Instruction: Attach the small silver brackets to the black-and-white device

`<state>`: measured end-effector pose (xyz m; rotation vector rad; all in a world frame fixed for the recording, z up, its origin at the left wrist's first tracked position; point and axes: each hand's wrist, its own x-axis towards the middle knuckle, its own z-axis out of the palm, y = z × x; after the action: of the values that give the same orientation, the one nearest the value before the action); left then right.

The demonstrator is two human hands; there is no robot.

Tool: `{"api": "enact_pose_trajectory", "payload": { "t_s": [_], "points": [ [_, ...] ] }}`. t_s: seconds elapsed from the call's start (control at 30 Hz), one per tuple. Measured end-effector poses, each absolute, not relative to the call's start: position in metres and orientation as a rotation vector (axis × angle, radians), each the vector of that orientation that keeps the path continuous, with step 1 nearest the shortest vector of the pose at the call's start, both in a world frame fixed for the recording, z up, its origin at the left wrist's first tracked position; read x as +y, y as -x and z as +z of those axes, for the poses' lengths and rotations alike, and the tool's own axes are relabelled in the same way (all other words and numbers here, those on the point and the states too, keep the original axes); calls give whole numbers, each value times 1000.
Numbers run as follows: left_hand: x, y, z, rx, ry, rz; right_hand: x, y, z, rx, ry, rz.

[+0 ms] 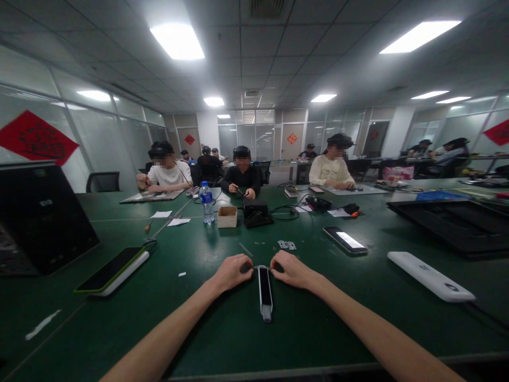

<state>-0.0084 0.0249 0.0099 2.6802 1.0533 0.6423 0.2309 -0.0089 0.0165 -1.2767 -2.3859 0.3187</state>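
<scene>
A slim white pen-shaped device (265, 292) with a long black screen lies on the green table, its grey tip pointing towards me. At its far end, my left hand (234, 273) comes in from the left with thumb and fingers pinched together. My right hand (293, 269) mirrors it on the right, also closed in a pinch. Thin dark bits show between the fingertips and the device's end, too small to name. Just beyond my hands lie small pale plates with holes (287, 245).
A green-edged phone (111, 269) rests on a white block at left, near a black HP computer (43, 212). Rightward are another phone (345, 241), a white power bank (429, 277) and a black tray (449, 225). Ahead stand a water bottle (207, 201) and small box (227, 217); several people sit beyond.
</scene>
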Motion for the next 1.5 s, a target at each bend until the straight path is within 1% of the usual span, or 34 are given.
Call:
{"api": "enact_pose_trajectory", "payload": {
  "t_s": [0.17,0.33,0.6,0.8,1.33,1.5],
  "points": [
    [28,8,7,1093,-2586,654,-9,-230,17,-2373,1313,379],
    [29,11,10,1036,-2460,615,-6,-232,13,-2357,1308,389],
    [25,9,19,1050,-2066,574,-9,-228,17,-2316,1335,447],
    [27,10,17,1096,-2033,566,-10,-227,19,-2295,1340,450],
    [25,1,8,1062,-1935,627,-3,-226,6,-2254,1268,373],
    [25,0,8,1051,-1975,616,-4,-227,6,-2257,1282,418]
  ]
}}
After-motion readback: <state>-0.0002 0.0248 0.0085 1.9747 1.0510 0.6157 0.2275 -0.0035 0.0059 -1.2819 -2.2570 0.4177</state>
